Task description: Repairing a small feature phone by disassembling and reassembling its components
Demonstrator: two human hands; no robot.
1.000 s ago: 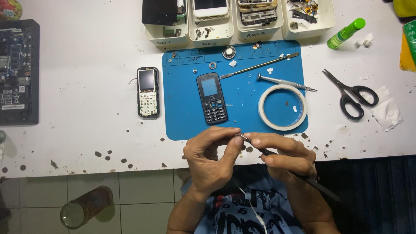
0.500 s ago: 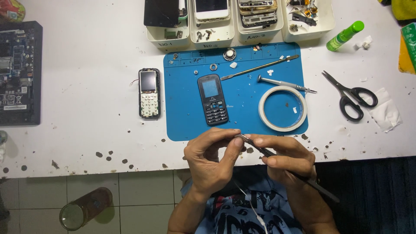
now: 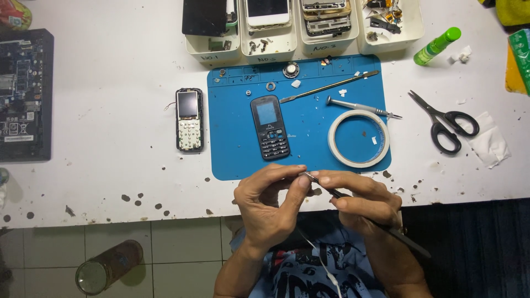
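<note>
Below the blue mat point(image 3: 237, 149), the right hand point(image 3: 361, 198) grasps a thin dark tool point(image 3: 337, 194), its tip pinched at nine o'clock by the left hand point(image 3: 270, 204).

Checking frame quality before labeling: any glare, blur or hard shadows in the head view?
Head view: even, bright overhead light; the white table runs near blown-out at the top. Shadows are short and soft, e.g. under the tape ring. The blue mat and scissors are sharp. The tool tip between left hand and right hand is too small to resolve.
</note>
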